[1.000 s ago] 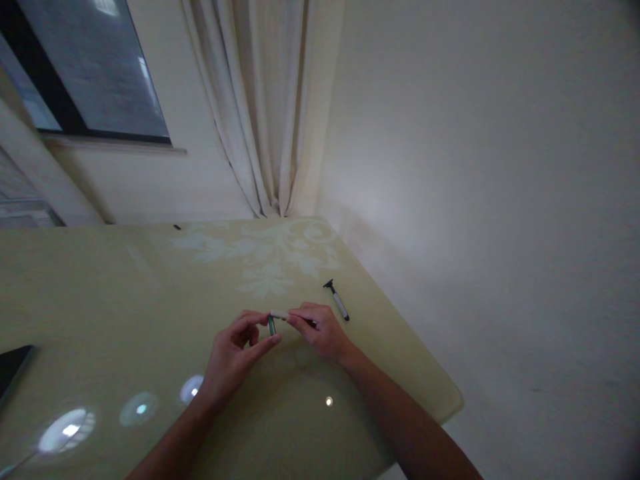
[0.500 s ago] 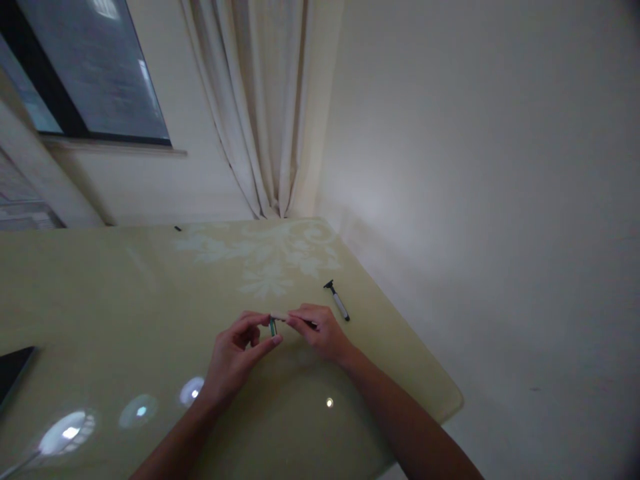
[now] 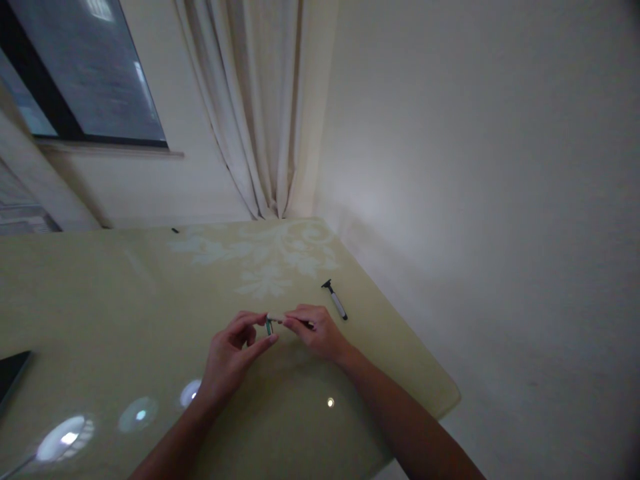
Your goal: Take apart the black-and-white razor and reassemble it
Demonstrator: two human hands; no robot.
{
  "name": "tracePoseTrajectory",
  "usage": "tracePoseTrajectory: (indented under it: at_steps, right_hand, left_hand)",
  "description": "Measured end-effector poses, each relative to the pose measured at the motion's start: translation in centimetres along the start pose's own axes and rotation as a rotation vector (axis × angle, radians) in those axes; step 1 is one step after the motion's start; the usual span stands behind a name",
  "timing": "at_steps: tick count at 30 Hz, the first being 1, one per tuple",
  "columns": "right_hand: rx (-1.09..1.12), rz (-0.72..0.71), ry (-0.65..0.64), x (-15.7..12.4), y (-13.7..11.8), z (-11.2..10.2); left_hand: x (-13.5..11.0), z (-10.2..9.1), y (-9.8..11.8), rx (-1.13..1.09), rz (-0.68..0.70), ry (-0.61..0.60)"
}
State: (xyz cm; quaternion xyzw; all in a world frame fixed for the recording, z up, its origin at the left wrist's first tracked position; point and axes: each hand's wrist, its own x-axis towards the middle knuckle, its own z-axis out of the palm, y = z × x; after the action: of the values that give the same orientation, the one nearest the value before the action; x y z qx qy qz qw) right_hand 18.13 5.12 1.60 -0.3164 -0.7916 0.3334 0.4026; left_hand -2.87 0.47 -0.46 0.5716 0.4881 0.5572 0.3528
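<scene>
Between the thumb and fingers of my left hand (image 3: 235, 347) is a small flat piece with teal and silver stripes (image 3: 269, 327), which looks like a razor cartridge. It stands on edge, gripped at its two ends. My right hand (image 3: 317, 330) is closed on a slim tool with a pale end (image 3: 277, 318); a dark part shows by the fingers, and its exact kind is too small to tell. The pale end meets the upper part of the striped piece. Just beyond my right hand lies a razor with a grey and black handle (image 3: 339, 305).
Both hands are above a glossy pale-green table (image 3: 125, 320) with a leaf pattern. A small dark object (image 3: 175, 231) lies near its far edge. At the left edge is a dark flat object (image 3: 13, 377). A wall (image 3: 475, 233) borders the right side.
Both hands have shifted very slightly left in the picture, as has the whole scene. The striped piece is turned a little, and both grips stay as they were.
</scene>
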Motion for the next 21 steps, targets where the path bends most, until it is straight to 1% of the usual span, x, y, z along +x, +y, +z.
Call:
tracePoseTrajectory:
  at_steps: [2,6,9,13,17,21]
  right_hand:
    - [0.012,0.017,0.021,0.02,0.07,0.01]
    - [0.049,-0.012,-0.034,0.07,0.11,0.00]
    - [0.030,0.002,-0.009,0.08,0.20,-0.11]
    - [0.061,-0.003,-0.083,0.03,0.32,-0.35]
    - [0.052,0.023,-0.065,0.05,0.25,-0.51]
    - [0.109,0.029,-0.102,0.14,0.05,-0.49]
  left_hand:
    - [0.08,-0.12,0.03,-0.002,-0.015,0.007]
    - [0.21,-0.22,0.00,0.005,-0.018,0.006]
    - [0.22,-0.18,-0.10,0.000,-0.019,0.007]
    - [0.28,-0.21,-0.02,0.003,-0.025,0.030]
    - [0.38,-0.41,0.11,-0.002,-0.027,0.047]
    - [0.33,-0.36,0.00,0.003,-0.021,0.031]
